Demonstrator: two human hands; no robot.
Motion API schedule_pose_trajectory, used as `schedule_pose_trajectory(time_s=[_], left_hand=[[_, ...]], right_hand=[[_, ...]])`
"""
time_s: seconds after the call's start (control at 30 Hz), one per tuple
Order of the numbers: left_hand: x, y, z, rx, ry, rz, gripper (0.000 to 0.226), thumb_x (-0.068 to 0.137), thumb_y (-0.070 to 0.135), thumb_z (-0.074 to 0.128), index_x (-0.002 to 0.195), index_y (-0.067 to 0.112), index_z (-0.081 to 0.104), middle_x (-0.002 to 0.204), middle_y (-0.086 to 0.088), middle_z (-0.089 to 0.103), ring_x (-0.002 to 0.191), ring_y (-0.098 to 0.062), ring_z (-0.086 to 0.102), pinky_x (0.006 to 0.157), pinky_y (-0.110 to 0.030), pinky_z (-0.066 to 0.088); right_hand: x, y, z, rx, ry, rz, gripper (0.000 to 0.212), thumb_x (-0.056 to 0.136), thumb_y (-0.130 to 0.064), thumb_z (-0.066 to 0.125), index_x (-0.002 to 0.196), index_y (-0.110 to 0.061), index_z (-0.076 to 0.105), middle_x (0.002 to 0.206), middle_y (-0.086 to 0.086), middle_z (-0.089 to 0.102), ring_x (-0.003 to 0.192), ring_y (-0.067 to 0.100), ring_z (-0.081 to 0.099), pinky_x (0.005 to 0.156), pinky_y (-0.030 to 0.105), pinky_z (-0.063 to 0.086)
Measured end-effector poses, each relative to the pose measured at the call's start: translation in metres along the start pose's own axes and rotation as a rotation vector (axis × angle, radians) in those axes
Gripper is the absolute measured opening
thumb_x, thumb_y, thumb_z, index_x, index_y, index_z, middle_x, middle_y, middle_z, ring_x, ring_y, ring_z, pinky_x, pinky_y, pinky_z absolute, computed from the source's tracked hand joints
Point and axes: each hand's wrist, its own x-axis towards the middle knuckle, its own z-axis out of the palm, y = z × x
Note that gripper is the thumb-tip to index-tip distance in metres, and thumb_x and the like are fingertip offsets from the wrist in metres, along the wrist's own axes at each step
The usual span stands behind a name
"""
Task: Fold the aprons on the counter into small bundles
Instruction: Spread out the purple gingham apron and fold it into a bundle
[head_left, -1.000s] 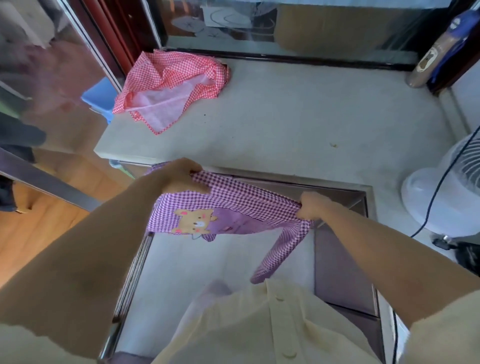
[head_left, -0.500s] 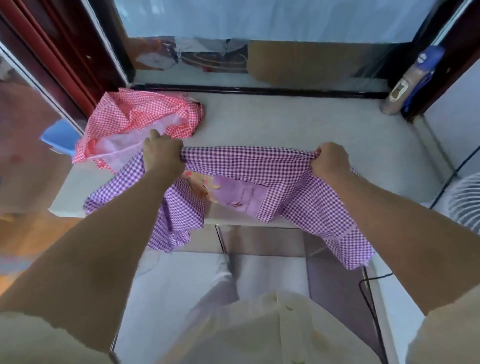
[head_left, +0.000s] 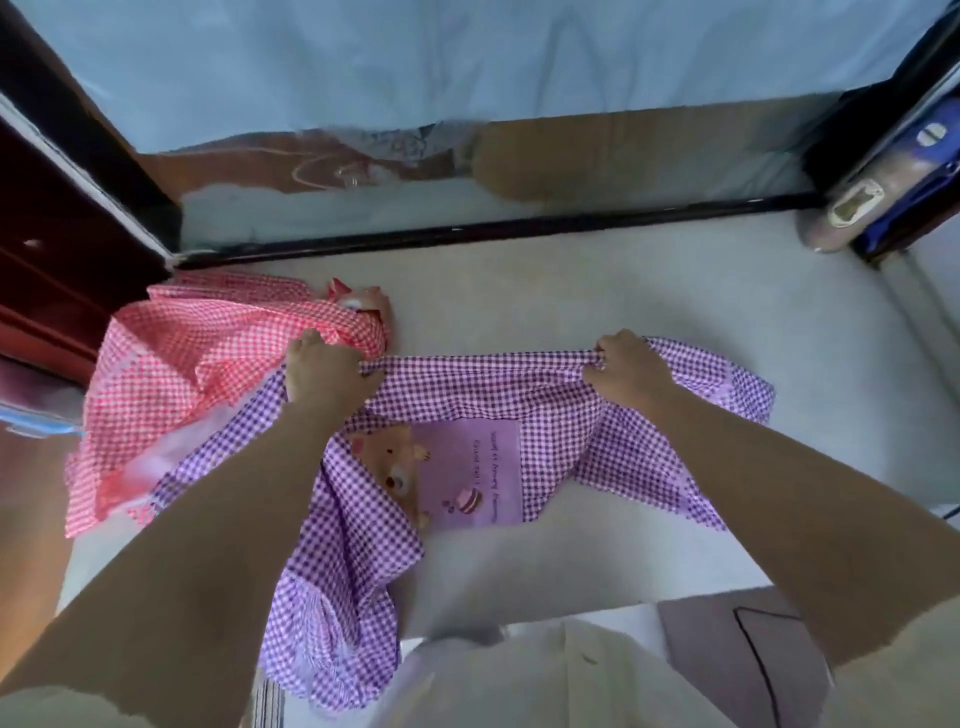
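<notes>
A purple checked apron (head_left: 550, 431) with a bear patch and a lilac pocket lies spread across the pale counter (head_left: 649, 312). Its lower left part hangs over the counter's front edge. My left hand (head_left: 324, 371) grips its far edge on the left. My right hand (head_left: 626, 366) grips the same edge on the right, and the cloth is stretched between them. A crumpled red checked apron (head_left: 208, 374) lies on the counter's left end, partly under the purple one.
A glass pane with a black bottom rail (head_left: 467, 228) borders the counter at the back. A brown and blue object (head_left: 878, 192) leans in the back right corner. Dark red woodwork (head_left: 57, 249) stands at the left.
Both hands have carried the purple apron from in front of the counter onto it and spread it wider. It now overlaps the red apron.
</notes>
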Motion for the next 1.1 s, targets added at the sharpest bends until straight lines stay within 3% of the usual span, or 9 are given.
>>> schedule_pose_trajectory(time_s=[0.17, 0.27, 0.47, 0.57, 0.67, 0.8, 0.87, 1.0, 1.1], left_hand=[[0.043, 0.005, 0.015, 0.028, 0.054, 0.04, 0.026, 0.087, 0.024, 0.06, 0.107, 0.006, 0.063, 0.104, -0.017, 0.067, 0.114, -0.036, 0.046, 0.097, -0.044, 0.033], [0.049, 0.027, 0.027, -0.007, 0.14, -0.064, 0.039, 0.08, 0.003, 0.05, 0.119, -0.002, 0.047, 0.122, -0.028, 0.054, 0.121, -0.043, 0.042, 0.106, -0.057, 0.03], [0.021, 0.093, 0.059, -0.158, 0.012, 0.026, 0.051, 0.064, 0.021, 0.074, 0.113, 0.022, 0.062, 0.141, -0.025, 0.042, 0.126, -0.044, 0.041, 0.101, -0.054, 0.032], [0.012, 0.106, 0.077, -0.236, -0.06, -0.047, 0.057, 0.072, 0.026, 0.076, 0.126, 0.025, 0.056, 0.156, -0.029, 0.013, 0.141, -0.048, 0.019, 0.107, -0.059, 0.027], [0.007, 0.11, 0.079, -0.258, 0.008, -0.075, 0.066, 0.078, 0.029, 0.073, 0.138, 0.028, 0.046, 0.158, -0.028, -0.007, 0.146, -0.046, 0.0, 0.111, -0.062, 0.02], [-0.008, 0.132, 0.08, -0.251, 0.039, -0.03, 0.066, 0.082, 0.041, 0.068, 0.142, 0.029, 0.043, 0.159, -0.026, -0.001, 0.145, -0.046, 0.009, 0.106, -0.065, 0.028], [-0.017, 0.15, 0.088, -0.297, -0.084, 0.015, 0.071, 0.087, 0.054, 0.057, 0.149, 0.034, 0.029, 0.16, -0.022, -0.008, 0.146, -0.044, 0.001, 0.105, -0.068, 0.026], [-0.037, 0.177, 0.113, -0.314, -0.299, 0.006, 0.09, 0.085, 0.076, 0.033, 0.151, 0.04, -0.015, 0.157, -0.017, -0.028, 0.144, -0.039, -0.024, 0.108, -0.075, 0.004], [-0.046, 0.195, 0.119, -0.305, -0.299, -0.013, 0.093, 0.078, 0.083, 0.019, 0.149, 0.04, -0.022, 0.155, -0.016, -0.033, 0.143, -0.037, -0.029, 0.108, -0.075, -0.003]], right_hand=[[0.04, -0.019, 0.012, -0.071, -0.086, 0.021, 0.035, 0.092, -0.034, 0.057, 0.11, -0.005, 0.061, 0.11, 0.015, 0.062, 0.106, 0.033, 0.06, 0.084, 0.036, 0.048], [0.056, -0.016, 0.028, -0.034, -0.122, 0.025, 0.039, 0.094, -0.033, 0.059, 0.118, -0.002, 0.057, 0.122, 0.019, 0.056, 0.114, 0.034, 0.056, 0.09, 0.036, 0.045], [0.056, -0.002, 0.056, 0.258, -0.083, -0.084, 0.081, 0.087, -0.009, 0.067, 0.154, -0.017, 0.023, 0.163, 0.012, -0.005, 0.132, 0.034, 0.046, 0.093, 0.045, 0.051], [0.038, 0.01, 0.063, 0.24, 0.092, -0.095, 0.087, 0.087, -0.01, 0.066, 0.157, -0.017, 0.016, 0.164, 0.011, -0.005, 0.124, 0.036, 0.053, 0.087, 0.048, 0.054], [0.015, 0.032, 0.085, 0.135, 0.098, 0.094, 0.085, 0.092, -0.03, 0.062, 0.157, -0.017, 0.008, 0.164, 0.01, -0.006, 0.149, 0.034, 0.015, 0.115, 0.061, 0.025], [-0.011, 0.063, 0.115, -0.001, -0.107, 0.163, 0.097, 0.082, -0.079, 0.017, 0.155, -0.024, -0.013, 0.162, 0.008, -0.021, 0.15, 0.029, -0.015, 0.116, 0.059, -0.005], [-0.012, 0.076, 0.124, -0.038, -0.162, 0.099, 0.106, 0.067, -0.086, -0.006, 0.152, -0.026, -0.022, 0.159, 0.007, -0.03, 0.148, 0.028, -0.023, 0.115, 0.053, -0.013], [-0.009, 0.105, 0.126, -0.073, -0.187, -0.025, 0.093, 0.074, -0.081, -0.004, 0.148, -0.031, -0.031, 0.15, 0.0, -0.044, 0.14, 0.02, -0.037, 0.116, 0.051, -0.017], [-0.011, 0.138, 0.122, -0.104, -0.182, -0.106, 0.089, 0.078, -0.079, -0.002, 0.15, -0.033, -0.027, 0.151, -0.002, -0.043, 0.141, 0.019, -0.035, 0.115, 0.049, -0.017]])
